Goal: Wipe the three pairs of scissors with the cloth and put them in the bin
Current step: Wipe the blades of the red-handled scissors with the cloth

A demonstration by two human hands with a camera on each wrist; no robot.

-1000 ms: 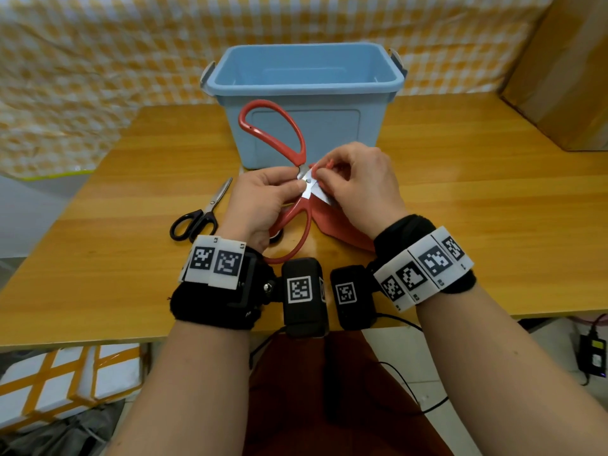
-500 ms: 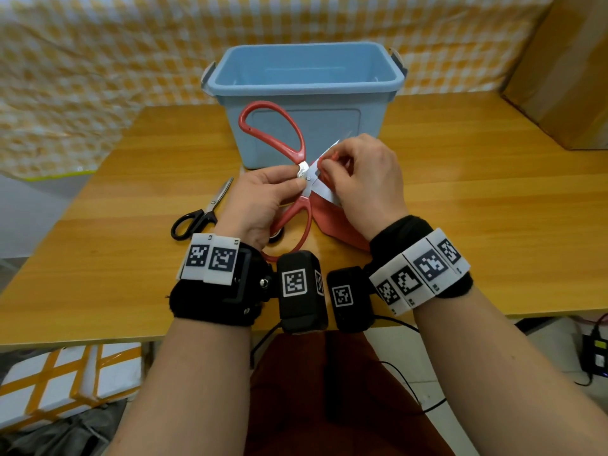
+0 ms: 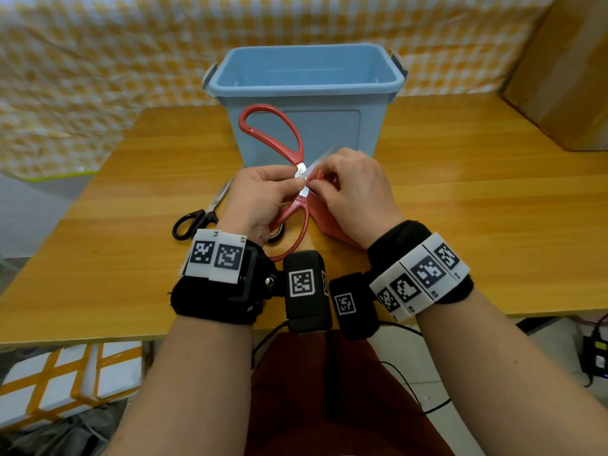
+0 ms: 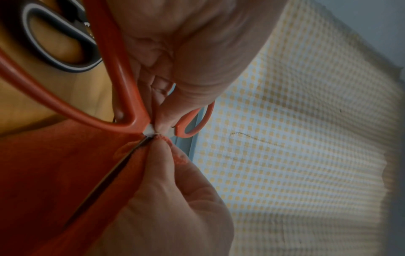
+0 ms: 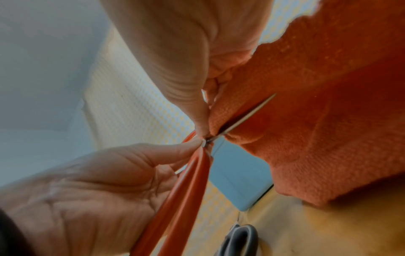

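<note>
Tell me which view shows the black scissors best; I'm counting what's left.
The head view: the black scissors lie whole on the table. Both wrist views catch only a dark handle loop, perhaps another pair's.

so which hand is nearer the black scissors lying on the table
Left. The left hand holds the red scissors just right of the black scissors; the right hand, pinching the cloth, is farther right.

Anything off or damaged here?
Nothing stands out. The left hand holds the red scissors open near the pivot while the right hand pinches the red cloth round a blade. The black scissors lie flat; the blue bin stands upright.
</note>
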